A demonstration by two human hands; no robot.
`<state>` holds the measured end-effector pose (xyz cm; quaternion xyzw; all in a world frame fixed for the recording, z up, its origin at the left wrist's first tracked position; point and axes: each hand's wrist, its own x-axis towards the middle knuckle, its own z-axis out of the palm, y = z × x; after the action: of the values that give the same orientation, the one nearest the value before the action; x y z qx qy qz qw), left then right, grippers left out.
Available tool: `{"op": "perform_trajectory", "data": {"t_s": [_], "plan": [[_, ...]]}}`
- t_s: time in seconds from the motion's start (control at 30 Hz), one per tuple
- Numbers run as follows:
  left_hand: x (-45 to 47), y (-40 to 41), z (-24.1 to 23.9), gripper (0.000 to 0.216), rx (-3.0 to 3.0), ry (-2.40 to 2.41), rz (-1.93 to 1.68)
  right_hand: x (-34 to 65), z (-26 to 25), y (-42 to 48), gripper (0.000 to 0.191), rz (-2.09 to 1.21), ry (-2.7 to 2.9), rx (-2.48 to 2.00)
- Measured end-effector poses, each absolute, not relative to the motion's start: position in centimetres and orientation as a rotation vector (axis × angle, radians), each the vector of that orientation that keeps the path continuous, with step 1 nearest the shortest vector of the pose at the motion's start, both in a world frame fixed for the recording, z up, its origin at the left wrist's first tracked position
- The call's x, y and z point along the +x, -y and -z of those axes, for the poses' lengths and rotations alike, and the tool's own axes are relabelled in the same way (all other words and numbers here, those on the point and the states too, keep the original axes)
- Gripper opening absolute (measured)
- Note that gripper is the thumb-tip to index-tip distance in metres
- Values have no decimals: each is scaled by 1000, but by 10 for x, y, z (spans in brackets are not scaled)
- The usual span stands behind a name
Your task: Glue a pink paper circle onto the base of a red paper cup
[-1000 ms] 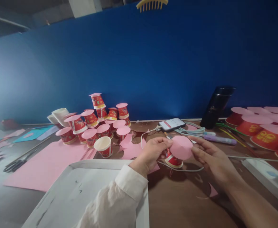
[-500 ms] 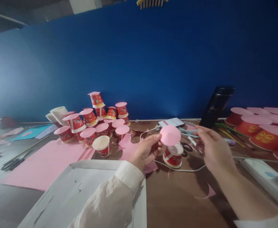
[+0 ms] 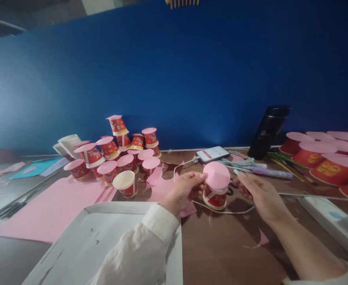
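Craft workshop, paper cups (image 3: pixel 123 150), pink paper sheets (image 3: pixel 58 206), scissors (image 3: pixel 10 208)

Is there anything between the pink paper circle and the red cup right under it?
Nothing visible. The left hand pinches the pink circle at its edge, right over the red cup; whether they touch is unclear. The right hand is beside the cup, open.

Brown table (image 3: pixel 227 253) is carrying a pink sheet (image 3: pixel 52 209), scissors (image 3: pixel 10 208), a white tray (image 3: pixel 102 237), heaped red cups (image 3: pixel 114 158), a phone (image 3: pixel 212 153), a black flask (image 3: pixel 267 130) and red bowls (image 3: pixel 325 158). A capped cup (image 3: pixel 214 198) is standing mid-table beside a cable (image 3: pixel 230 212).
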<state>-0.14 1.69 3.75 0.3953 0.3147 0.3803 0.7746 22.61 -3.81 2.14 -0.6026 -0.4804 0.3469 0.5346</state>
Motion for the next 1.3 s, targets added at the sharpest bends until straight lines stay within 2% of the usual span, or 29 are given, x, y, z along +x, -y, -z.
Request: {"op": "perform_trajectory", "data": {"t_s": [0.2,0.37,0.53,0.8,1.03,1.3], "plan": [[-2,-17,-34,48,764,-589,-877,243,-21,41,43,-1037,1256,-1420],[1,-16,-32,44,574,-432,-914,241,-26,46,73,-1279,1272,-1309],[7,-13,-30,40,492,-439,-921,229,-23,44,77,-1414,1255,-1230],[13,-11,-26,28,431,-431,-925,228,-14,41,70,-1456,1243,-1192],[14,-12,-22,26,384,-436,-948,226,-14,40,61,-1385,1348,-1236],[16,-8,-28,29,422,-495,-971,226,-14,40,60,-1355,1378,-1224]]}}
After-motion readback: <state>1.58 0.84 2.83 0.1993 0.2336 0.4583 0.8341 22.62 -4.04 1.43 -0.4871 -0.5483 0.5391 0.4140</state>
